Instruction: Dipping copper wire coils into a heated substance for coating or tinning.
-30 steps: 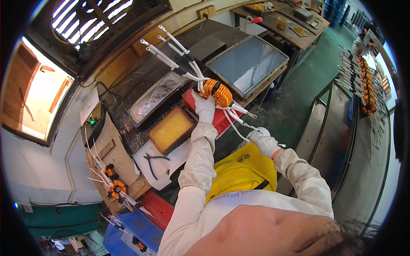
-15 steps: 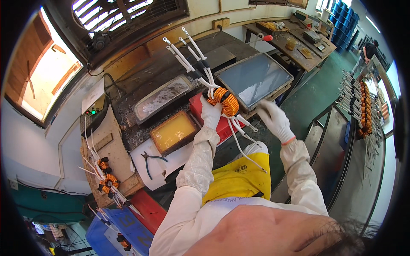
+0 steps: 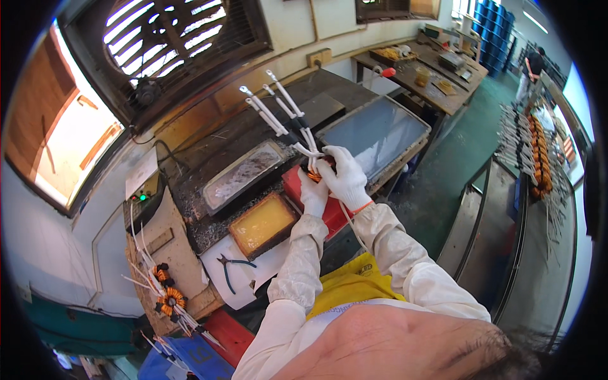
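Observation:
Both of my hands wear white gloves and close round a toroidal coil (image 3: 313,176) of orange copper wire, largely covered by the fingers. My left hand (image 3: 311,194) grips it from the near left. Over its right side wraps my right hand (image 3: 346,172). White sleeved leads (image 3: 273,121) with metal lugs stick up from the coil toward the back wall. Another white lead (image 3: 352,227) hangs below my hands. Under the coil is a red box (image 3: 292,183), partly hidden. Just left of it sits a rectangular pan of amber liquid (image 3: 263,223).
Behind the amber pan lies a long pan with a greyish crust (image 3: 246,176); a wide pan of grey liquid (image 3: 380,134) is to the right. Dark-handled cutters (image 3: 229,271) rest on white paper. More coils (image 3: 171,300) lie at left; several hang on a right-hand rack (image 3: 539,152). A person (image 3: 531,71) stands far off.
My right hand has come in from the right and closed on the coil, now covering most of it. My left hand keeps its hold. The whole view has shifted slightly.

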`<state>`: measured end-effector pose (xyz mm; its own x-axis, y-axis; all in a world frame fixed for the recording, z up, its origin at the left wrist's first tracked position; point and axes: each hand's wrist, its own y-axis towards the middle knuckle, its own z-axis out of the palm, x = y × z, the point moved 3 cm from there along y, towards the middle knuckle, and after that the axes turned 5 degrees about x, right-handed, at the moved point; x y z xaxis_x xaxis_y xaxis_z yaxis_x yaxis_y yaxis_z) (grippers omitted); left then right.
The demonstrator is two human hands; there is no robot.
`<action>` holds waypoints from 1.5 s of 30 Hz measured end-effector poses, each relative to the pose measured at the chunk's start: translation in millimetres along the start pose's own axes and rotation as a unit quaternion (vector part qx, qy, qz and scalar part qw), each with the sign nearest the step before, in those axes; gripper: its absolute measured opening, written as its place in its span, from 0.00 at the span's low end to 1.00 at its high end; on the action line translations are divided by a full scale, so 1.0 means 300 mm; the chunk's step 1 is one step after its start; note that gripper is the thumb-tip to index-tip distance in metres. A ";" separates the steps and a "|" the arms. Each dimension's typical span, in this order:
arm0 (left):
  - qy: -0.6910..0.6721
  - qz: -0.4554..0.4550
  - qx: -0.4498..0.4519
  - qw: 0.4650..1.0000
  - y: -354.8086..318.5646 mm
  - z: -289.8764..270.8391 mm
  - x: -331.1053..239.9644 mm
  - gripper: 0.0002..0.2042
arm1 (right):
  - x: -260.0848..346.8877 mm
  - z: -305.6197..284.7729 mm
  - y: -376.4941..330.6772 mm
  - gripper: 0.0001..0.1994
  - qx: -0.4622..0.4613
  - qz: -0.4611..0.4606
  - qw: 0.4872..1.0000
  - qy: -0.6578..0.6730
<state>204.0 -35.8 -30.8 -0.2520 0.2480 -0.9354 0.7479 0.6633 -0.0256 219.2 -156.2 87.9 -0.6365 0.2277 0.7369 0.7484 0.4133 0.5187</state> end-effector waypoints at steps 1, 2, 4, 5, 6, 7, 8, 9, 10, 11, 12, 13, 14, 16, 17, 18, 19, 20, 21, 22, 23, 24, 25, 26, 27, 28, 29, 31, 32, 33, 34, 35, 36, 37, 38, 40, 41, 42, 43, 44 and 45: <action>-0.001 -0.001 -0.010 1.000 0.007 0.000 0.014 0.47 | -0.004 0.005 -0.015 0.20 -0.016 -0.044 0.999 -0.017; -0.001 -0.003 -0.020 1.000 0.012 0.001 0.029 0.45 | -0.005 0.011 -0.046 0.23 -0.058 -0.079 0.994 -0.039; -0.065 0.017 -0.022 0.998 0.044 -0.003 0.055 0.43 | -0.015 0.025 -0.079 0.28 -0.092 -0.086 0.992 -0.019; -0.023 0.004 -0.035 0.999 0.045 -0.008 0.077 0.40 | -0.021 0.043 -0.103 0.28 -0.092 -0.084 0.992 -0.019; 0.018 -0.007 -0.032 0.999 0.021 0.011 0.035 0.37 | -0.070 0.039 -0.131 0.31 -0.114 -0.030 0.993 -0.023; 0.030 -0.021 -0.027 0.999 -0.001 0.004 -0.010 0.38 | -0.103 0.041 -0.147 0.34 -0.133 0.019 0.991 -0.021; 0.031 -0.019 -0.019 0.999 -0.001 0.016 -0.014 0.38 | -0.129 0.043 -0.154 0.34 -0.138 0.023 0.990 -0.025; 0.032 -0.027 -0.022 0.999 -0.001 0.008 -0.009 0.39 | -0.130 0.050 -0.156 0.36 -0.145 0.008 0.989 -0.023; 0.033 -0.035 -0.024 0.999 -0.001 0.004 -0.005 0.40 | -0.134 0.054 -0.159 0.37 -0.152 -0.008 0.988 -0.020; 0.020 -0.021 -0.022 0.999 -0.001 0.003 -0.006 0.40 | -0.142 0.056 -0.161 0.37 -0.144 -0.004 0.989 -0.021; 0.021 -0.022 -0.022 0.999 0.003 0.000 0.007 0.40 | -0.134 0.059 -0.162 0.37 -0.144 -0.003 0.989 -0.020; -0.005 -0.006 -0.025 1.000 0.008 -0.002 0.017 0.40 | -0.124 0.060 -0.161 0.37 -0.148 -0.011 0.989 -0.024; -0.031 0.009 -0.028 0.999 0.012 -0.005 0.026 0.39 | -0.115 0.061 -0.160 0.37 -0.152 -0.020 0.988 -0.028; -0.034 0.007 -0.027 0.999 0.013 -0.001 0.028 0.39 | -0.114 0.059 -0.162 0.37 -0.147 -0.011 0.989 -0.022; -0.038 0.006 -0.027 0.999 0.013 0.001 0.029 0.38 | -0.115 0.057 -0.162 0.36 -0.142 -0.004 0.990 -0.017; -0.037 0.007 -0.025 0.999 0.011 0.006 0.026 0.38 | -0.122 0.054 -0.163 0.36 -0.144 -0.003 0.989 -0.018; -0.034 0.007 -0.022 0.999 0.010 0.011 0.023 0.38 | -0.128 0.050 -0.164 0.36 -0.149 -0.010 0.989 -0.019; -0.030 0.008 -0.018 0.999 0.009 0.017 0.019 0.38 | -0.133 0.045 -0.164 0.36 -0.155 -0.017 0.988 -0.020; -0.029 0.008 -0.019 0.999 0.014 0.014 0.028 0.38 | -0.130 0.048 -0.165 0.36 -0.154 -0.017 0.988 -0.018; -0.026 0.012 -0.025 0.999 0.020 0.010 0.036 0.39 | -0.127 0.052 -0.164 0.36 -0.151 -0.017 0.988 -0.015; -0.023 0.016 -0.032 0.999 0.026 0.006 0.044 0.40 | -0.124 0.056 -0.163 0.35 -0.147 -0.017 0.989 -0.011; -0.022 0.015 -0.035 0.999 0.025 0.004 0.047 0.40 | -0.121 0.058 -0.164 0.35 -0.144 -0.017 0.989 -0.009; -0.010 0.007 -0.037 0.999 0.025 0.003 0.049 0.40 | -0.122 0.060 -0.163 0.37 -0.138 -0.004 0.990 -0.014; 0.002 0.000 -0.039 0.999 0.024 0.002 0.052 0.41 | -0.122 0.062 -0.163 0.38 -0.131 0.010 0.991 -0.019; 0.002 -0.001 -0.044 0.999 0.024 0.002 0.046 0.41 | -0.123 0.062 -0.162 0.38 -0.128 0.007 0.992 -0.016; 0.022 -0.013 -0.040 0.999 0.024 0.004 0.042 0.41 | -0.124 0.058 -0.162 0.37 -0.136 -0.003 0.991 -0.012; 0.042 -0.025 -0.036 0.998 0.022 0.003 0.040 0.42 | -0.123 0.056 -0.162 0.36 -0.143 -0.013 0.990 -0.008; 0.049 -0.022 -0.039 0.998 0.012 0.001 0.025 0.42 | -0.133 0.056 -0.164 0.36 -0.141 -0.010 0.990 -0.009; 0.057 -0.019 -0.037 0.998 0.007 -0.001 0.019 0.42 | -0.137 0.059 -0.167 0.36 -0.142 -0.005 0.990 -0.013; 0.052 -0.025 -0.033 0.998 0.003 -0.002 0.015 0.42 | -0.134 0.058 -0.167 0.36 -0.142 -0.003 0.990 -0.008; 0.051 -0.026 -0.035 0.998 0.002 -0.005 0.010 0.42 | -0.131 0.058 -0.164 0.36 -0.141 -0.004 0.990 -0.007; 0.041 -0.030 -0.029 0.998 0.002 -0.006 0.006 0.40 | -0.130 0.058 -0.162 0.36 -0.140 -0.005 0.990 -0.008; 0.030 -0.035 -0.021 0.999 -0.004 -0.007 0.003 0.38 | -0.129 0.057 -0.165 0.36 -0.140 -0.004 0.990 -0.008; 0.031 -0.036 -0.021 0.999 -0.008 -0.008 -0.002 0.38 | -0.131 0.056 -0.167 0.36 -0.139 -0.003 0.990 -0.008; 0.023 -0.035 -0.016 0.999 -0.011 -0.006 -0.007 0.38 | -0.133 0.055 -0.168 0.37 -0.139 0.001 0.990 -0.010; 0.016 -0.034 -0.012 0.999 -0.009 -0.004 -0.010 0.38 | -0.142 0.057 -0.166 0.37 -0.138 0.003 0.990 -0.010; 0.018 -0.038 -0.008 0.999 -0.009 0.001 -0.011 0.38 | -0.150 0.057 -0.168 0.37 -0.143 -0.002 0.990 -0.011; 0.021 -0.041 -0.009 0.999 -0.007 -0.007 -0.005 0.38 | -0.144 0.062 -0.166 0.37 -0.146 -0.009 0.989 -0.010; 0.021 -0.042 -0.012 0.999 0.003 -0.008 0.016 0.38 | -0.140 0.067 -0.165 0.37 -0.144 -0.011 0.990 -0.007; 0.026 -0.029 -0.029 0.999 0.017 -0.010 0.041 0.40 | -0.135 0.072 -0.164 0.37 -0.140 -0.009 0.990 -0.006; 0.031 -0.017 -0.040 0.999 0.016 -0.005 0.038 0.42 | -0.139 0.068 -0.165 0.37 -0.138 -0.004 0.990 -0.009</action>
<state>203.8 -28.7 -40.9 -0.3152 0.2661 -0.9109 0.6874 0.7258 -0.0259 204.9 -168.1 22.8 -0.6435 0.2414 0.7264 0.7646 0.1592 0.6245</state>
